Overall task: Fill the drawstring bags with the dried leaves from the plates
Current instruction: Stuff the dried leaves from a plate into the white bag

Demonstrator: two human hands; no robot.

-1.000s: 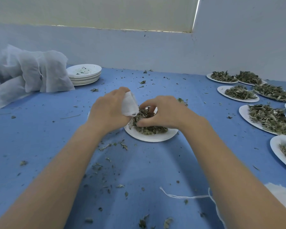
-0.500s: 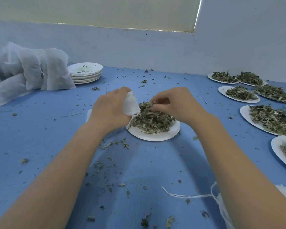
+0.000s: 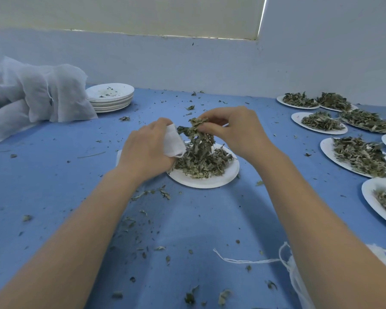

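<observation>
At frame centre, the left hand (image 3: 146, 150) grips the drawstring bag (image 3: 173, 141) beside the plate (image 3: 204, 181); the right hand (image 3: 234, 132) pinches lifted dried leaves (image 3: 198, 139). Next, probably, feeding them into the bag's mouth.

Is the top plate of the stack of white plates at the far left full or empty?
Nearly empty: the top plate of the stack of white plates holds only some crumbs.

A blue counter (image 3: 54, 186) fills most of the frame. Behind it, a pale wall (image 3: 210, 63) runs across the upper part of the frame, with a cream-coloured panel (image 3: 132, 14) above it along the top edge. A thin bright vertical strip of light (image 3: 262, 16) shows at the upper right, where the panel ends.
</observation>
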